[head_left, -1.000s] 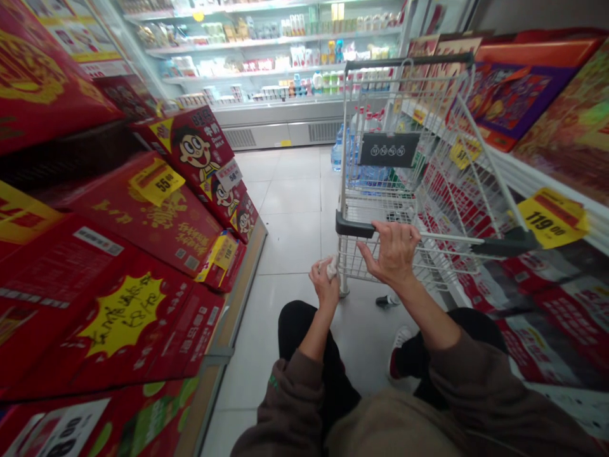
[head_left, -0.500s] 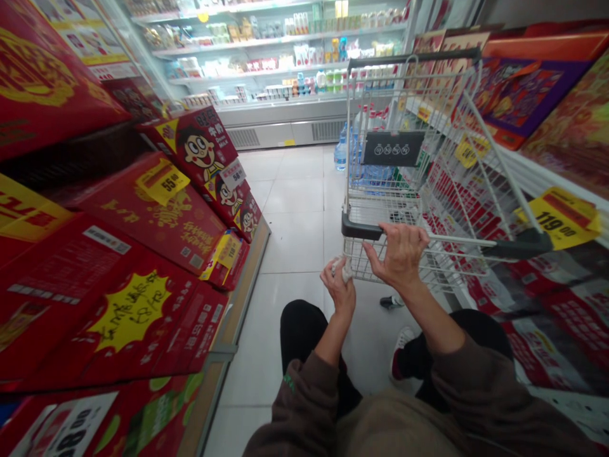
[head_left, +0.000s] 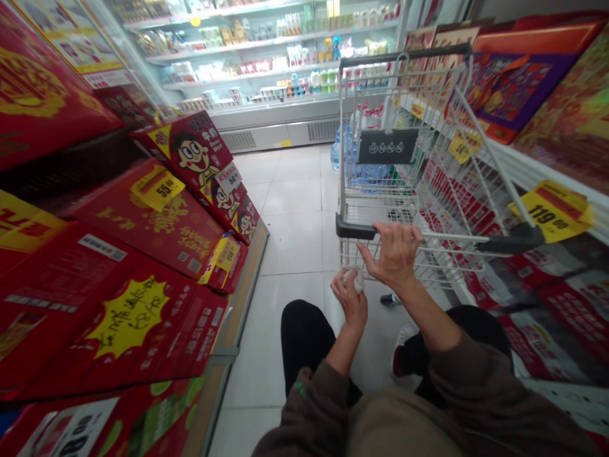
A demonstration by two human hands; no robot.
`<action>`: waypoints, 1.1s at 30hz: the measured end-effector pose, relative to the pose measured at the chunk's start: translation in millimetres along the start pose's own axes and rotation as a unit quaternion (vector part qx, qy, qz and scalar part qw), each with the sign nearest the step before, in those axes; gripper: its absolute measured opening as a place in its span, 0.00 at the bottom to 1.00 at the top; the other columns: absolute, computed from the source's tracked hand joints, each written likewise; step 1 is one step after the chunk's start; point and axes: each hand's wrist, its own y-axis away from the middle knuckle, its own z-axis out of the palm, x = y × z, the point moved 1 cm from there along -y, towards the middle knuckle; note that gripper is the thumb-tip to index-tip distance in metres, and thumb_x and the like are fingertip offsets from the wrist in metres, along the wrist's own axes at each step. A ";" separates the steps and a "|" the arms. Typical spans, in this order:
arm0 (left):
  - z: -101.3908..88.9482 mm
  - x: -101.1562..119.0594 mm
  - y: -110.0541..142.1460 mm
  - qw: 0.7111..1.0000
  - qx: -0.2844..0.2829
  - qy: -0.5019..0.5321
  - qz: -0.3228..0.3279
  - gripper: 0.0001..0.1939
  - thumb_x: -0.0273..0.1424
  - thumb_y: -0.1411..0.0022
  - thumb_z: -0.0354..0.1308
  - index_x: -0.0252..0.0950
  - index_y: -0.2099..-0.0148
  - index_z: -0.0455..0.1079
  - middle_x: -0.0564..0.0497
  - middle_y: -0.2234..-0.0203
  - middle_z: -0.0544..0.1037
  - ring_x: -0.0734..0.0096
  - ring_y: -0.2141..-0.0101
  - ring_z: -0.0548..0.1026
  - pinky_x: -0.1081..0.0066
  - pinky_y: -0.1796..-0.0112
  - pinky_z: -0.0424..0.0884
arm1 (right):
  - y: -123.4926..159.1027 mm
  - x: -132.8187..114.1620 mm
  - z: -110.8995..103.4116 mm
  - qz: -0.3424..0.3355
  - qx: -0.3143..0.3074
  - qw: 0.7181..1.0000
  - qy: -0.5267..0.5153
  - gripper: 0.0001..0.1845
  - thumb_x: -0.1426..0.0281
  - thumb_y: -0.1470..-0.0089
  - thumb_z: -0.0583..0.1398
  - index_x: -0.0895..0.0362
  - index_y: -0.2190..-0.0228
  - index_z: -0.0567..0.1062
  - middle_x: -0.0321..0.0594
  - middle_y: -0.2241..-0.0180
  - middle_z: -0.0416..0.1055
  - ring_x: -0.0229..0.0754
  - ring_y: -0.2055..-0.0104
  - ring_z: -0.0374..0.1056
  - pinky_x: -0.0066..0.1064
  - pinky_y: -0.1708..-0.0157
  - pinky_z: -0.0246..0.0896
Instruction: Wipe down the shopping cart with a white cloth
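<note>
My right hand [head_left: 394, 255] is wrapped over the handlebar [head_left: 354, 230] of a wire shopping cart [head_left: 375, 212], its thumb pointing to the left. The cart's basket stands in front of me, with a dark plate on its child-seat flap. Just below and left of the handlebar, my left hand [head_left: 351, 299] has its fingers curled around a crumpled white tissue [head_left: 358, 278]. That hand is apart from the handlebar. Part of the tissue is hidden by the fingers.
Red gift boxes [head_left: 143, 222] are stacked on a low shelf along the left. A refrigerated display [head_left: 280, 108] spans the aisle's end. Bottled water [head_left: 337, 152] stands on the floor beyond the cart. Shelves with a yellow price tag [head_left: 552, 212] line the right.
My left hand has moved right and slightly down with the tissue, closer to my right hand. My right hand keeps its hold on the handlebar. The view has shifted a little.
</note>
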 end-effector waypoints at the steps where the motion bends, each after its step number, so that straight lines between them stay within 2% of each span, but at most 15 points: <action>1: 1.9 -2.1 7.2 1.000 -0.019 -0.003 -0.008 0.17 0.22 0.37 0.54 0.41 0.48 0.72 0.41 0.49 0.72 0.52 0.48 0.68 0.50 0.44 0.64 | 0.2 0.3 -0.1 -0.001 -0.002 1.000 0.002 0.24 0.57 0.43 0.58 0.57 0.49 0.69 0.47 0.58 0.70 0.53 0.54 0.63 0.47 0.45 0.48; 3: 3.2 -3.3 11.3 0.999 -0.022 0.002 -0.036 0.18 0.23 0.38 0.54 0.41 0.47 0.71 0.41 0.51 0.73 0.52 0.48 0.69 0.49 0.45 0.64 | 0.3 0.8 -0.7 -0.003 -0.008 1.000 0.008 0.24 0.56 0.42 0.58 0.57 0.49 0.69 0.47 0.58 0.70 0.53 0.54 0.63 0.47 0.45 0.48; 7: -1.1 4.8 -7.0 0.992 0.056 0.033 -0.108 0.12 0.30 0.34 0.56 0.40 0.49 0.68 0.43 0.53 0.73 0.54 0.49 0.69 0.50 0.43 0.62 | -1.1 0.1 -2.6 -0.011 -0.010 1.000 -0.004 0.24 0.57 0.42 0.58 0.58 0.48 0.69 0.47 0.58 0.70 0.52 0.54 0.62 0.46 0.45 0.47; 10: -2.6 8.7 -16.0 0.981 0.080 0.066 -0.166 0.09 0.35 0.32 0.56 0.40 0.51 0.68 0.44 0.54 0.73 0.56 0.49 0.70 0.52 0.43 0.63 | -3.3 -1.2 -4.8 -0.017 0.002 1.000 -0.010 0.23 0.59 0.42 0.57 0.59 0.49 0.70 0.46 0.59 0.70 0.50 0.55 0.61 0.45 0.45 0.47; 13: -1.2 7.5 -13.2 0.971 0.087 0.102 -0.196 0.11 0.37 0.33 0.58 0.40 0.50 0.67 0.44 0.53 0.72 0.57 0.49 0.70 0.54 0.43 0.65 | -5.3 -1.2 -8.2 -0.023 -0.010 1.000 -0.011 0.22 0.59 0.41 0.56 0.58 0.49 0.69 0.46 0.58 0.71 0.50 0.55 0.61 0.44 0.45 0.47; 15: -2.1 8.0 -11.8 0.964 0.112 0.127 -0.205 0.14 0.39 0.32 0.57 0.39 0.48 0.66 0.43 0.51 0.72 0.58 0.48 0.71 0.55 0.42 0.66 | -5.9 0.2 -10.7 -0.033 -0.023 0.999 -0.025 0.23 0.60 0.39 0.55 0.58 0.47 0.68 0.46 0.57 0.71 0.50 0.54 0.61 0.44 0.45 0.47; 18: -10.1 15.5 -20.5 0.961 0.158 0.142 -0.175 0.18 0.42 0.30 0.54 0.39 0.43 0.63 0.41 0.47 0.70 0.58 0.44 0.70 0.56 0.40 0.65 | -5.5 2.9 -13.3 -0.045 -0.027 0.998 -0.040 0.23 0.60 0.38 0.53 0.59 0.46 0.68 0.46 0.57 0.71 0.50 0.53 0.61 0.44 0.45 0.47; 21: -20.8 25.3 -38.4 0.967 0.175 0.135 -0.124 0.22 0.43 0.29 0.53 0.39 0.38 0.59 0.39 0.42 0.68 0.58 0.40 0.68 0.56 0.38 0.63 | -4.9 4.5 -14.0 -0.049 -0.014 0.998 -0.040 0.23 0.61 0.37 0.52 0.60 0.46 0.69 0.46 0.57 0.71 0.49 0.54 0.60 0.44 0.45 0.47; 23: -23.0 27.6 -45.8 0.976 0.158 0.115 -0.096 0.24 0.43 0.29 0.54 0.40 0.37 0.59 0.39 0.41 0.68 0.57 0.39 0.67 0.55 0.37 0.62 | -4.8 4.4 -13.9 -0.048 -0.008 0.998 -0.039 0.23 0.60 0.36 0.52 0.60 0.47 0.69 0.46 0.58 0.71 0.49 0.54 0.60 0.44 0.45 0.47; 25: -18.4 25.0 -43.7 0.987 0.114 0.092 -0.072 0.24 0.42 0.30 0.55 0.41 0.36 0.60 0.40 0.42 0.67 0.56 0.39 0.66 0.53 0.37 0.62 | -5.0 4.0 -14.1 -0.045 -0.005 0.998 -0.036 0.23 0.60 0.36 0.52 0.61 0.47 0.70 0.46 0.58 0.71 0.49 0.54 0.60 0.44 0.45 0.47; 29: -1.6 11.9 -17.9 0.995 0.038 0.070 -0.053 0.23 0.36 0.31 0.56 0.40 0.37 0.62 0.40 0.43 0.62 0.56 0.42 0.67 0.54 0.41 0.67 | -4.9 4.4 -15.0 -0.039 -0.004 0.998 -0.040 0.22 0.60 0.37 0.53 0.60 0.48 0.70 0.46 0.58 0.71 0.49 0.55 0.60 0.44 0.45 0.47; 31: 0.9 9.7 -8.0 0.996 0.030 0.069 -0.039 0.21 0.33 0.32 0.56 0.40 0.38 0.63 0.41 0.44 0.62 0.58 0.44 0.69 0.55 0.43 0.69 | -4.3 5.6 -15.7 -0.037 -0.005 0.998 -0.042 0.21 0.60 0.37 0.53 0.60 0.49 0.70 0.47 0.58 0.71 0.49 0.55 0.60 0.44 0.45 0.47; 33: -3.1 15.1 -7.9 0.996 0.051 0.074 -0.007 0.20 0.31 0.33 0.57 0.40 0.39 0.65 0.42 0.46 0.62 0.59 0.46 0.70 0.56 0.44 0.70 | -3.6 6.9 -16.4 -0.035 -0.008 0.998 -0.042 0.21 0.61 0.37 0.52 0.60 0.48 0.70 0.46 0.58 0.71 0.50 0.55 0.60 0.44 0.45 0.47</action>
